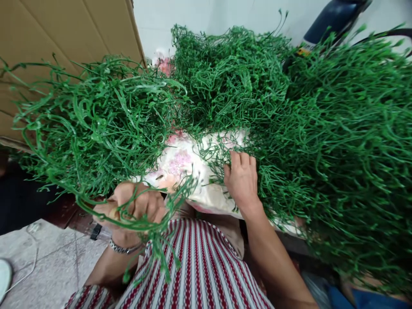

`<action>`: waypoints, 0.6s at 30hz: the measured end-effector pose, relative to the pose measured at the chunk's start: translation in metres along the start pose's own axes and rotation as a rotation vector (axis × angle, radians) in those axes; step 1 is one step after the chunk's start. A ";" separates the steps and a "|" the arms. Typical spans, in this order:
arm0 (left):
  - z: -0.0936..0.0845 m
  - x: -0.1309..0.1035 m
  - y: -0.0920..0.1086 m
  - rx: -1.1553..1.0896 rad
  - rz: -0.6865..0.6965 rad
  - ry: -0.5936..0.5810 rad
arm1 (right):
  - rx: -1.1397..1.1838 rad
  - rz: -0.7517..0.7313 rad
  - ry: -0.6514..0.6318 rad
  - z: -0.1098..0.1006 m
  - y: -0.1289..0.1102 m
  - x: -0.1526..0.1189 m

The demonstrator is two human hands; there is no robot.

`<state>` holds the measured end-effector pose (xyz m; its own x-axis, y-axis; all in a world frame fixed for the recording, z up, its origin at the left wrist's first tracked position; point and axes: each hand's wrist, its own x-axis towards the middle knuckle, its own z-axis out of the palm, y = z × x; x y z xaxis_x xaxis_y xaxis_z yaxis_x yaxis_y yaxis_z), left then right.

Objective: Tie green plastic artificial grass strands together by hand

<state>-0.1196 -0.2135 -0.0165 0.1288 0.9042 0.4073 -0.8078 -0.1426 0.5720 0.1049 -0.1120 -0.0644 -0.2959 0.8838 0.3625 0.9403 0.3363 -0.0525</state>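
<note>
Head view. Left hand (138, 202): fingers curled closed, gripping a small bunch of green stems (156, 227); its bud-tipped ends hang over the striped garment (193, 266). Real plant or plastic: cannot tell.

Right hand (242, 178): fingers bent downward at a sparse scatter of loose stems (216, 165) on the floral-covered tabletop (180, 161). Palm side hidden; cannot tell whether the fingers pinch anything.

Surroundings: left heap (106, 124) just beyond the left hand, against cardboard (74, 25); back heap (231, 81) near the wall; right heap (350, 141) beside the right hand, overhanging the near edge. Dark blue bottle (331, 21) leans behind.

Risks (judged): a long stem arcs from the left fist toward the left heap; if hooked there, lifting may drag neighbours along. A loosened left grip would probably shed stems into the lap. Scattered stems run into the right heap, so a sideways pull could tangle them. Brushing the overhanging edge could spill stems floorward.
</note>
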 end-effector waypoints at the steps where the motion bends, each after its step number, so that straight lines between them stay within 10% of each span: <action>1: 0.002 -0.001 0.002 0.023 0.009 0.045 | 0.009 -0.012 -0.007 0.000 -0.001 0.001; 11: 0.003 0.015 -0.009 0.126 -0.152 0.451 | 0.473 -0.179 0.231 -0.053 -0.007 -0.019; 18: 0.012 0.021 -0.020 0.242 -0.093 0.446 | 0.965 -0.390 -0.151 -0.052 -0.048 -0.036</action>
<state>-0.0941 -0.1963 -0.0108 -0.1066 0.9937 0.0335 -0.6417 -0.0945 0.7611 0.0788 -0.1768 -0.0263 -0.6300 0.6672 0.3974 0.2617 0.6642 -0.7003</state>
